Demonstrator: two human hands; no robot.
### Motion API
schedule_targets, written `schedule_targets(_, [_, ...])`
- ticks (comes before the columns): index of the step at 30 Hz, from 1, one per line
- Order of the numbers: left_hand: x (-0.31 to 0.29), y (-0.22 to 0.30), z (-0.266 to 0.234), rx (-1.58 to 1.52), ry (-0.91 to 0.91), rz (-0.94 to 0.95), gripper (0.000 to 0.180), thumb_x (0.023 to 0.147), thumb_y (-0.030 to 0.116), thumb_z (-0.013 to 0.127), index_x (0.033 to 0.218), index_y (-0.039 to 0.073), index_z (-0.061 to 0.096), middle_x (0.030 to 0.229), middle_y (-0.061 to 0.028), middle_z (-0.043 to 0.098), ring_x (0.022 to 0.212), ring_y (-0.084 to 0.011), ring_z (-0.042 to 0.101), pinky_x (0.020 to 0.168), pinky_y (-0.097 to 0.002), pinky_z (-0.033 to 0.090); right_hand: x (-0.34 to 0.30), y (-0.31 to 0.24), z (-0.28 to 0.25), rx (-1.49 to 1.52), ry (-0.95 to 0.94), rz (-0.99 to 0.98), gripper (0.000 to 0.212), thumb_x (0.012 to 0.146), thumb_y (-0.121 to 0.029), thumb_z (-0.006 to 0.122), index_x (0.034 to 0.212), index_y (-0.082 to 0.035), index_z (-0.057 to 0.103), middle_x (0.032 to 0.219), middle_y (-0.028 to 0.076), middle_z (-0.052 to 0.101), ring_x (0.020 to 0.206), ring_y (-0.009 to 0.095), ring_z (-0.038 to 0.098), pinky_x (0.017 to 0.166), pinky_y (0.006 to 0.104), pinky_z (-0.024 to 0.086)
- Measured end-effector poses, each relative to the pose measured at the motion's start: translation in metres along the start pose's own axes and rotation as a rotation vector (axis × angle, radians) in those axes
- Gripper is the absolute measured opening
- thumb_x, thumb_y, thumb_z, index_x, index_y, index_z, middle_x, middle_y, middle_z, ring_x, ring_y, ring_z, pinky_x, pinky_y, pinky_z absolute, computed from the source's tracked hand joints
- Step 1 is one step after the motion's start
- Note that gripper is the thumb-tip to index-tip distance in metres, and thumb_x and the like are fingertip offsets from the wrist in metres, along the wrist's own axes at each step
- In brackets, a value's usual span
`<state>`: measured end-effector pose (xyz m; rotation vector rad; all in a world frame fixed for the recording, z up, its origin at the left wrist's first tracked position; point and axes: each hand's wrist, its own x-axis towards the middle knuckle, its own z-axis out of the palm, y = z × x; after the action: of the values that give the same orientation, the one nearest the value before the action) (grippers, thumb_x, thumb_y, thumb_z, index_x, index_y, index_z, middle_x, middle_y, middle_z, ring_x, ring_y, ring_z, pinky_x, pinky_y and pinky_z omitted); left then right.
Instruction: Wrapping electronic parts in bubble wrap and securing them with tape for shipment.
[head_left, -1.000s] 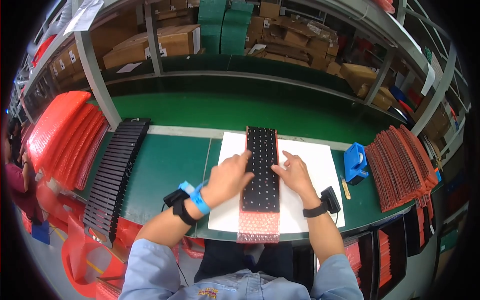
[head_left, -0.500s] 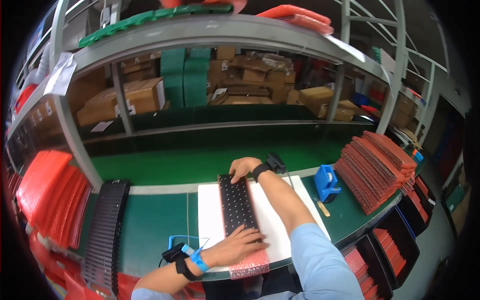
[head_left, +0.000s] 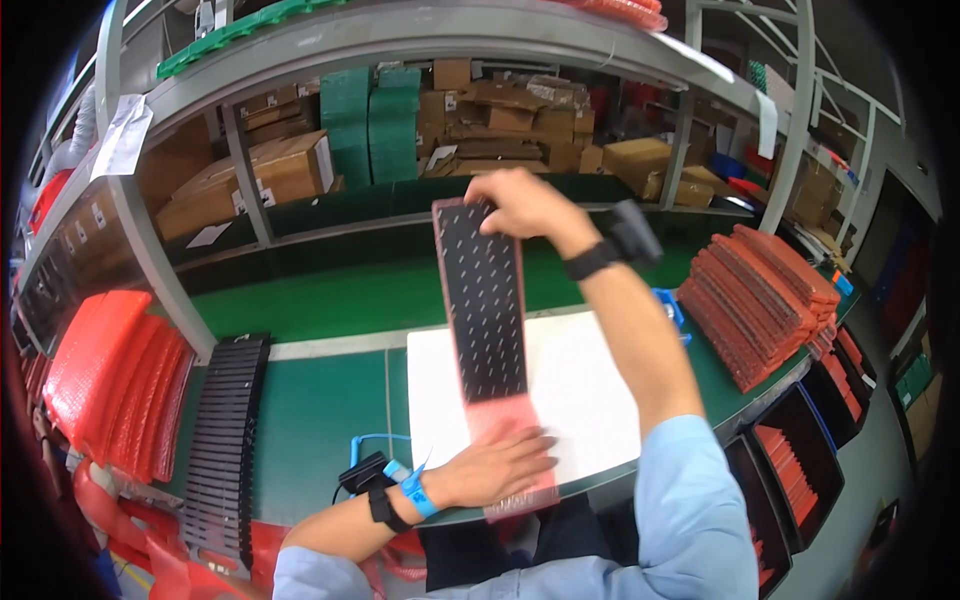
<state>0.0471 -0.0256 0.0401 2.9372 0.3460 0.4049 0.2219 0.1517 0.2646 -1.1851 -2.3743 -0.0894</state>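
A long black panel (head_left: 485,310) dotted with rows of small pale marks is tilted up over the white sheet (head_left: 580,390), its near end low and its far end raised. My right hand (head_left: 520,208) is closed around the raised end, thumb on the dotted face. Pink bubble wrap (head_left: 500,412) extends from the panel's near end to the bench edge, and a thin pink rim shows along the panel's left side. Lying flat on that wrap, my left hand (head_left: 495,468) has its fingers stretched out. Both wrists wear black straps; the left also has a blue band.
A slotted black rack (head_left: 228,440) lies at the left, beside stacked red bubble-wrap bags (head_left: 110,390). At the right are a pile of pink packed pieces (head_left: 760,300) and a blue tape dispenser (head_left: 672,305), partly behind my right arm. A metal frame (head_left: 400,55) spans the bench.
My right hand has lifted the panel's far end up from the white sheet. My left hand has moved off the panel onto the bubble wrap, which is now more exposed.
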Motion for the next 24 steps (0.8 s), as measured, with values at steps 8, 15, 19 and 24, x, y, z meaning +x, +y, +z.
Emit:
schedule_targets(8, [-0.028,0.016,0.027,-0.324,-0.026,0.082,0.041,0.097,0.025,0.050,0.135,0.010,0.050,0.143,-0.0156,0.042,0.133,-0.0324,0.040,0.108,-0.0465,0.035,-0.212,-0.142,0.012,-0.170,0.214,-0.228,0.023,0.064,-0.011,0.069,0.086,-0.014,0.066,0.075,0.004,0.050,0.072,0.021,0.054,0.058,0.0335,0.044])
schedule_targets(15, [-0.027,0.054,0.036,-0.421,-0.129,0.291,0.040,0.092,0.012,0.055,0.131,0.007,0.052,0.140,-0.0186,0.045,0.129,-0.0358,0.044,0.111,-0.0421,0.034,-0.275,-0.150,0.113,0.026,0.061,-0.158,0.028,0.073,-0.016,0.062,0.101,-0.018,0.066,0.082,0.002,0.048,0.076,0.020,0.052,0.065,0.0309,0.044])
schedule_targets(19, [-0.015,0.049,0.041,-0.470,-0.094,0.396,0.038,0.092,0.011,0.054,0.130,0.006,0.054,0.138,-0.0182,0.047,0.129,-0.0344,0.044,0.111,-0.0438,0.034,-0.260,-0.098,0.167,-0.013,0.105,-0.076,0.040,0.073,-0.013,0.064,0.112,-0.019,0.065,0.089,0.004,0.049,0.084,0.022,0.051,0.073,0.0332,0.041])
schedule_targets(24, [-0.011,0.048,0.034,-0.525,-0.121,0.389,0.039,0.093,0.010,0.052,0.132,0.007,0.052,0.136,-0.0170,0.049,0.130,-0.0324,0.044,0.110,-0.0433,0.036,-0.237,-0.080,0.163,0.126,-0.021,-0.006,0.052,0.069,-0.026,0.078,0.118,-0.018,0.064,0.094,0.004,0.050,0.092,0.022,0.050,0.079,0.0348,0.037])
